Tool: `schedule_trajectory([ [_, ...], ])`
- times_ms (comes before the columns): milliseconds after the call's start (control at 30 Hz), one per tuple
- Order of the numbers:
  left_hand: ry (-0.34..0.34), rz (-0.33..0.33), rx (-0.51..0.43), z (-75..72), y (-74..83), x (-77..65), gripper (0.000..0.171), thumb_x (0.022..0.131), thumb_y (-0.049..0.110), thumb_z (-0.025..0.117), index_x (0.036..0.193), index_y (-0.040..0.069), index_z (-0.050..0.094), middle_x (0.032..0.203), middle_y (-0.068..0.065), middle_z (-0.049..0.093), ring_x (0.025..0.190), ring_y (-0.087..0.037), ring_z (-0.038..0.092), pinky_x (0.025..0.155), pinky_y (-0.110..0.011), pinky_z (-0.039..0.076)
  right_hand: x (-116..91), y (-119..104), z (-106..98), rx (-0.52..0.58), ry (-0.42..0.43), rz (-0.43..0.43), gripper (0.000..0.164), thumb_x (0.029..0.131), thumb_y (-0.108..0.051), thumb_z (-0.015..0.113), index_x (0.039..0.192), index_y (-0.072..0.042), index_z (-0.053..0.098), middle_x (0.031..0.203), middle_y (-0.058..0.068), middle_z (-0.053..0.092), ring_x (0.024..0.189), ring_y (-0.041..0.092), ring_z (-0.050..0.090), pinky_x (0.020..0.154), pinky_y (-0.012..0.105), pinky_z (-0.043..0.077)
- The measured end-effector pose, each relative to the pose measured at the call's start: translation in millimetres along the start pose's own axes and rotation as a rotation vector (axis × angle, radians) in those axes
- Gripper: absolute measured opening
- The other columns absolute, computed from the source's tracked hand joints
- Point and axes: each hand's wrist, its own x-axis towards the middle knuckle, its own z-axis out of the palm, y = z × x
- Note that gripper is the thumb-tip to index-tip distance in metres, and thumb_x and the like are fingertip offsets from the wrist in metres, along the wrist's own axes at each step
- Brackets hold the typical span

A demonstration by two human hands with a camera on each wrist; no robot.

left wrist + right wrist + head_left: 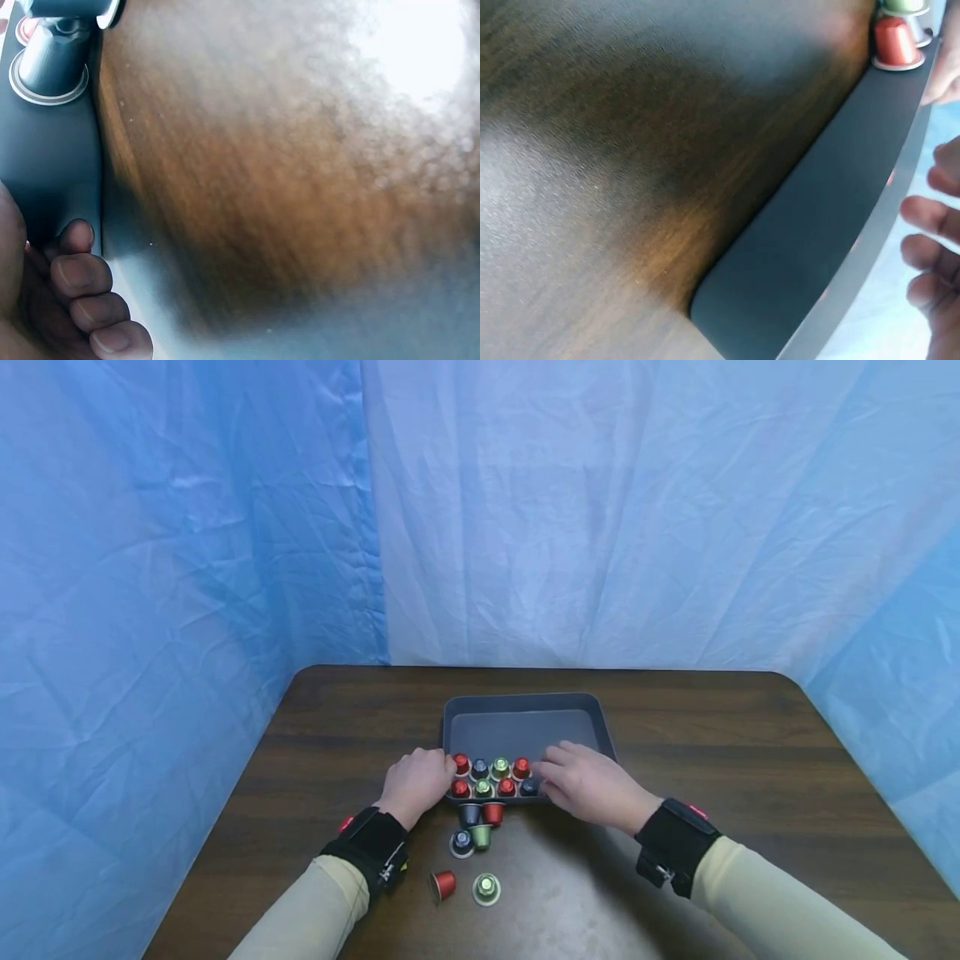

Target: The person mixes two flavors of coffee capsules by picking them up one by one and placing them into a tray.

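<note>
Coffee capsules in red, green and dark blue stand in two rows along the near side of a dark grey tray (525,727). At the tray's left edge is my left hand (417,781), beside the red capsule (461,765). Its fingers (81,275) look curled in the left wrist view; whether they grip the rim or a capsule is hidden. My right hand (588,783) reaches over the tray's right side, near the red capsule (521,767) and the dark capsule (529,787). Its fingers (924,215) are loosely bent, with nothing visible between them.
Several capsules sit on the brown table (315,860) before the tray, including a dark one (461,843) and a green one (481,837). Nearer me are a tipped red capsule (442,885) and an upright green capsule (487,889). Blue sheeting (585,527) surrounds the table.
</note>
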Motion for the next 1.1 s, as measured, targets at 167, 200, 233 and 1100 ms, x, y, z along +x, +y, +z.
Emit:
schedule_trajectory([
  [167, -0.004, 0.009, 0.005, -0.9, -0.4, -0.4, 0.034, 0.104, 0.035, 0.053, 0.097, 0.008, 0.072, 0.067, -0.003, 0.057, 0.062, -0.021, 0.056, 0.057, -0.035, 0.044, -5, -6, 2, 0.032, -0.004, -0.044, 0.031, 0.087, -0.022, 0.083, 0.116, -0.014, 0.075, 0.096, -0.004, 0.067, 0.087, 0.011, 0.058, 0.079, 0.028, 0.055],
  [200, -0.005, 0.010, 0.004, -1.0, -0.5, -0.4, 0.034, 0.104, 0.035, 0.053, 0.097, 0.008, 0.072, 0.067, -0.003, 0.057, 0.062, -0.021, 0.056, 0.057, -0.035, 0.045, -6, -8, 2, 0.041, -0.005, -0.052, 0.031, 0.087, -0.022, 0.083, 0.116, -0.014, 0.075, 0.097, -0.004, 0.067, 0.088, 0.011, 0.059, 0.080, 0.029, 0.056],
  [233, -0.005, 0.011, 0.005, -1.1, -0.8, -0.4, 0.033, 0.104, 0.035, 0.053, 0.097, 0.008, 0.072, 0.068, -0.003, 0.057, 0.062, -0.021, 0.056, 0.057, -0.035, 0.045, -6, -10, 3, 0.048, -0.004, -0.063, 0.031, 0.087, -0.021, 0.083, 0.116, -0.014, 0.075, 0.098, -0.004, 0.067, 0.089, 0.011, 0.060, 0.082, 0.030, 0.056],
  [1100, 0.007, 0.006, -0.001, -1.9, -1.1, -2.2, 0.033, 0.104, 0.034, 0.053, 0.095, 0.008, 0.071, 0.066, -0.003, 0.057, 0.060, -0.019, 0.055, 0.056, -0.034, 0.044, -5, -63, 17, 0.233, -0.162, -0.309, 0.037, 0.096, -0.036, 0.070, 0.129, -0.022, 0.067, 0.109, -0.013, 0.064, 0.099, -0.001, 0.057, 0.087, 0.014, 0.046],
])
